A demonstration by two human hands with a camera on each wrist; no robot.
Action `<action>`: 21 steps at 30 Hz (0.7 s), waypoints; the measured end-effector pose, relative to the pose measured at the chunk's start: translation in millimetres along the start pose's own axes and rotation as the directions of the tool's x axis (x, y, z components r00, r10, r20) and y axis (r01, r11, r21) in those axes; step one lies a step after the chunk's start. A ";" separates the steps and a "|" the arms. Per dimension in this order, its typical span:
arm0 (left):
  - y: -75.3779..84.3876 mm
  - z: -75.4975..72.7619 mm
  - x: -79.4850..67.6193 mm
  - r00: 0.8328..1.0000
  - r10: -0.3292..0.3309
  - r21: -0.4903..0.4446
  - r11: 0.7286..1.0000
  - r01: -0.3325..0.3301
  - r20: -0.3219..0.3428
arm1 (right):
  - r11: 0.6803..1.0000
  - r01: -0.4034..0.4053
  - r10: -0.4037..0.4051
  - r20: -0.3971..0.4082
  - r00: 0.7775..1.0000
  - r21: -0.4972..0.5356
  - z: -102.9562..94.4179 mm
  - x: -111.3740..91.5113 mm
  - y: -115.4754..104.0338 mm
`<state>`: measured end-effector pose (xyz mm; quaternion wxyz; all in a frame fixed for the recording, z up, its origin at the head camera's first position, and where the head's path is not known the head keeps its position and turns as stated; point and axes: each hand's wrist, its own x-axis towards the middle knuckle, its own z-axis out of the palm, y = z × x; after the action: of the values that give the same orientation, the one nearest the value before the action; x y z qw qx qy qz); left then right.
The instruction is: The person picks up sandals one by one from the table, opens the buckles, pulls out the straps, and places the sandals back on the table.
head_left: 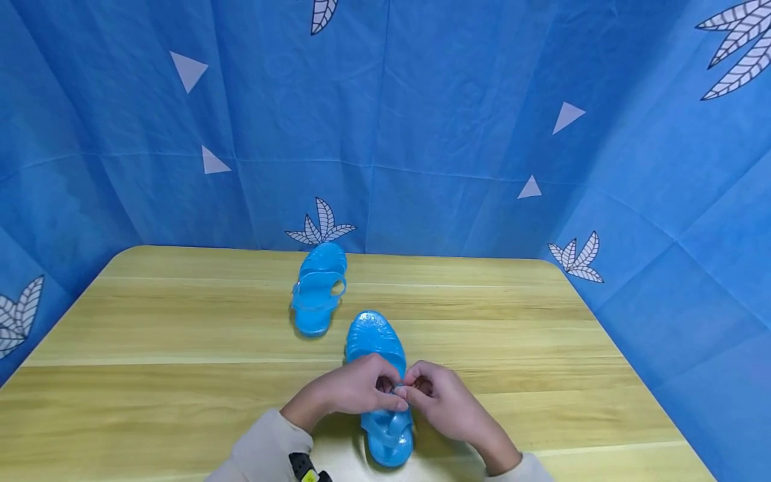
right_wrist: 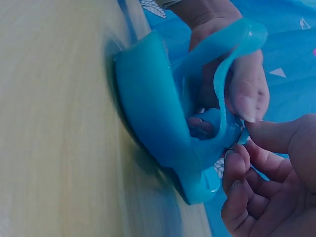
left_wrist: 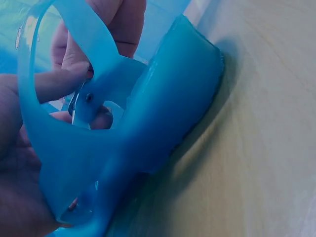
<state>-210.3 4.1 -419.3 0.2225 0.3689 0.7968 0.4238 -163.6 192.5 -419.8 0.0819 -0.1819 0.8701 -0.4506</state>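
On the near half of the worktop point(head_left: 512, 348), a blue near sandal point(head_left: 375, 338) lies sole down, its length running away from the person. Both hands are at its middle. The left hand point(head_left: 361, 387) reaches across from the left and lies over the sandal; the right hand point(head_left: 442, 405) meets it from the right edge. The sandal is therefore beneath the left hand and just beside the right.

Both hands are engaged. Thumb and fingers of each pinch the strap point(left_wrist: 96, 32) at a small metal fitting point(left_wrist: 74, 106), apparently a buckle; the fingertips nearly meet there. How far the strap is threaded cannot be determined, as the fingers hide most of it. The opposed grip appears chosen to steady a soft, pliant band from two sides, since one side alone would probably let it flex. The sole rests on the worktop, which seems to carry the weight and leave the fingers free for fine work.

Beyond and slightly left, a matching far sandal point(head_left: 316, 294) rests on the worktop, well apart from both hands and untouched; its position presumably keeps it out of the working area.
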 end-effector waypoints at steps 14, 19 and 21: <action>2.3 3.9 -1.1 0.998 -0.021 -0.052 0.999 0.018 -0.060 | 0.972 0.201 -0.212 -0.081 0.974 -0.120 8.0 -1.5 5.3; 3.4 3.1 -0.7 0.998 -0.033 -0.038 0.999 0.031 -0.059 | 0.957 0.215 -0.241 -0.124 0.963 -0.195 13.3 -1.2 6.6; 2.9 2.9 -0.2 0.997 -0.038 -0.039 0.999 0.036 -0.061 | 0.957 0.197 -0.228 -0.134 0.964 -0.211 14.9 -0.9 5.4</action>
<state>-207.0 6.5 -418.4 0.2124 0.3366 0.8018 0.4457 -159.5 184.5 -432.9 -0.0544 -0.2458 0.8892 -0.3820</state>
